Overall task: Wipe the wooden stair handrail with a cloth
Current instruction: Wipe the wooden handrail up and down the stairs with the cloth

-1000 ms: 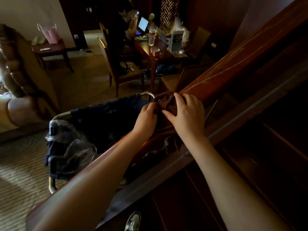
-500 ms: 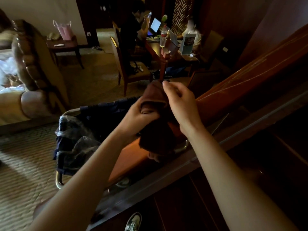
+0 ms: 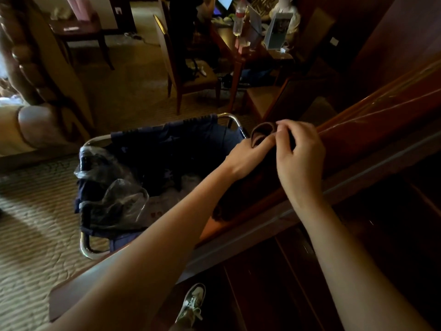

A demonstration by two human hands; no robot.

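Note:
A dark brown cloth [image 3: 261, 133] is bunched over the polished wooden handrail [image 3: 372, 120], which slopes from the upper right down to the lower left. My left hand [image 3: 248, 156] grips the cloth's folded top from the left. My right hand [image 3: 299, 154] pinches the cloth from the right, fingertips meeting my left hand's. The cloth's lower part hangs dark over the rail between my wrists and is hard to make out.
A metal-framed cart [image 3: 229, 118] with a dark blue bag and clear plastic bags [image 3: 112, 194] stands just beyond the rail. A chair [image 3: 186, 75] and cluttered table [image 3: 253, 48] stand further back. A sofa [image 3: 31, 125] is at left. My shoe [image 3: 192, 304] shows below.
Both hands have lowered the cloth back towards the rail after lifting it. The view has tilted further down and left.

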